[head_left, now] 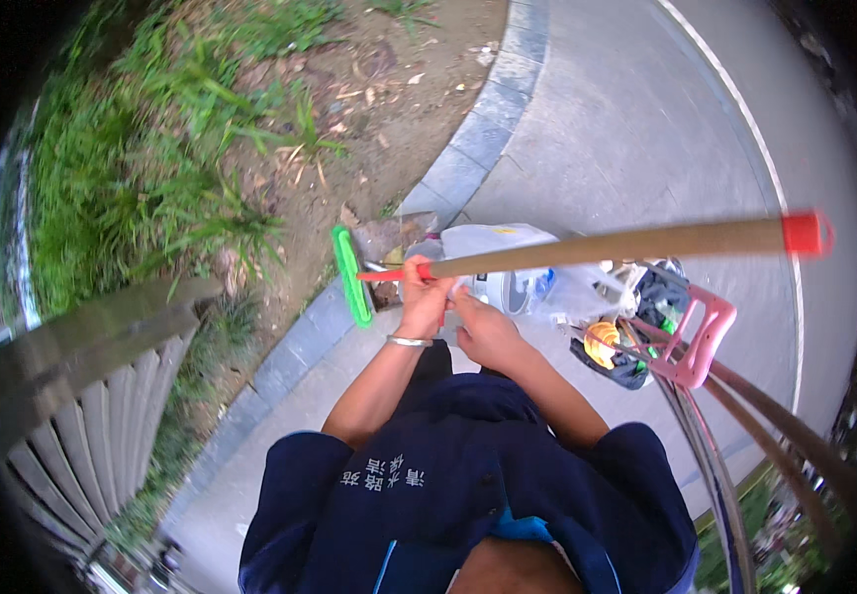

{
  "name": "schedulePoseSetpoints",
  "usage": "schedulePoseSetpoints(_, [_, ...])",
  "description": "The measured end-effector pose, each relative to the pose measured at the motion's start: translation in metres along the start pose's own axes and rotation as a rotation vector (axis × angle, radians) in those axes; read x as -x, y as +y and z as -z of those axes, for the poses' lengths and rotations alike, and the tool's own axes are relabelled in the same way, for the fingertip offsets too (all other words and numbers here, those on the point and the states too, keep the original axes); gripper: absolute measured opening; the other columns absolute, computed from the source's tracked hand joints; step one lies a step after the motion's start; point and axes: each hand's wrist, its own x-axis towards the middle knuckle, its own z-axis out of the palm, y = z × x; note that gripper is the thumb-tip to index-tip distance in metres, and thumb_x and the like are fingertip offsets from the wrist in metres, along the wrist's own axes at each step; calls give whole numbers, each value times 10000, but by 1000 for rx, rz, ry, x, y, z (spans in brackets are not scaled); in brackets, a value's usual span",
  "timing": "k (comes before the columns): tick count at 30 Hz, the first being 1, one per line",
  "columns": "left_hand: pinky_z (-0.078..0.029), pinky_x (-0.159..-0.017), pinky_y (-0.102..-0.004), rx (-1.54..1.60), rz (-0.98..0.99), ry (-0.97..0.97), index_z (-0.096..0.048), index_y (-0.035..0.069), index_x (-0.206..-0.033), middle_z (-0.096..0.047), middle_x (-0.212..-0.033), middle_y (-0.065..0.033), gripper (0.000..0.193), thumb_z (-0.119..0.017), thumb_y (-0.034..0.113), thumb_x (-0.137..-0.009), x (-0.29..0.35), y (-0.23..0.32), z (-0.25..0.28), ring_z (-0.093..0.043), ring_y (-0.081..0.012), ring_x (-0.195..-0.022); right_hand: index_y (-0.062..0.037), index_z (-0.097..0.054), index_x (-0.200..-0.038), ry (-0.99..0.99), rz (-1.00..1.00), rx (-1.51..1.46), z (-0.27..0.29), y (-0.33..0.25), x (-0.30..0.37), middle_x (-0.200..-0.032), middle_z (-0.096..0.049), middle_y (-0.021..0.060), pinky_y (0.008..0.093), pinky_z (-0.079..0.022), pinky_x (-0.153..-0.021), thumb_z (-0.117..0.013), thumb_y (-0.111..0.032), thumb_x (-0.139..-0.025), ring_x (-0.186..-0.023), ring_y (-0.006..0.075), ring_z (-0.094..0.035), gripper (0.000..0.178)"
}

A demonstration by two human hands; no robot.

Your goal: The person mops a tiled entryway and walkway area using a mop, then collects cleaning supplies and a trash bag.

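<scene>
A long brown pole (607, 247) with red ends runs across in front of me, its far right end higher and close to the camera. At its left end sits a narrow bright green head (352, 277), like that of a broom. My left hand (425, 302), with a silver bangle at the wrist, is closed round the pole near its red collar. Close beside it, my right hand (488, 327) is closed with the fingertips drawn together at the left hand; what they hold is hidden. Below the pole stands a pale grey container (503, 290) with a whitish plastic bag (577, 295).
To the right are a pink plastic handle (708, 337), metal and brown poles (711, 475), and a dark bag with a yellow-orange item (602, 342). A stone kerb (453, 178) divides grey paving from soil and grass (132, 178). A slatted bench (102, 416) stands at left.
</scene>
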Motion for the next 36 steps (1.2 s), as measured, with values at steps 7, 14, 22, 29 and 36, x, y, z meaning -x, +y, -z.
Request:
schedulePoseSetpoints(7, [-351,-421,-193,-279,-299,-57,-332,106,-914,-409,-680,17,399,-595,-10,-637,33,-47,-9,-415,-58,-541,-74,-403,-1170,-821,-87,-564,52,70,16,-901,-565,143,288,-438,-724,-551,-127,-690,-803,189,-560,505])
schedulePoseSetpoints(14, [-362,-442,-238,-446,-311,-244,-333,76,-934,-433,-598,-30,358,-571,16,-674,91,-1,-31,-452,-79,-509,-27,-494,-866,-304,-482,-1184,119,134,-27,-756,-574,86,248,-457,-561,-479,-117,-748,-643,138,-561,149])
schedulePoseSetpoints(22, [-404,-513,-264,-461,-301,-801,-301,78,-1000,-471,-696,-70,416,-555,12,-678,130,67,-64,-503,-126,-591,-86,-529,-853,-174,-232,125,57,235,-124,-760,-591,85,291,-458,-620,-541,-108,-698,-692,184,-573,157])
schedulePoseSetpoints(29, [-404,-531,-265,-515,-161,-1008,-278,93,-1070,-478,-713,-63,434,-531,80,-717,136,116,-68,-495,-126,-607,-23,-585,-850,-573,-211,642,30,250,-103,-928,-563,174,382,-444,-736,-473,-178,-711,-858,292,-554,236])
schedulePoseSetpoints(36, [-403,-641,-249,-439,-10,-1097,-268,93,-1082,-454,-913,-68,461,-568,64,-734,140,110,-65,-482,-125,-728,-109,-545,-955,-628,-241,796,13,259,-110,-945,-569,126,388,-445,-699,-440,-274,-738,-871,272,-553,291])
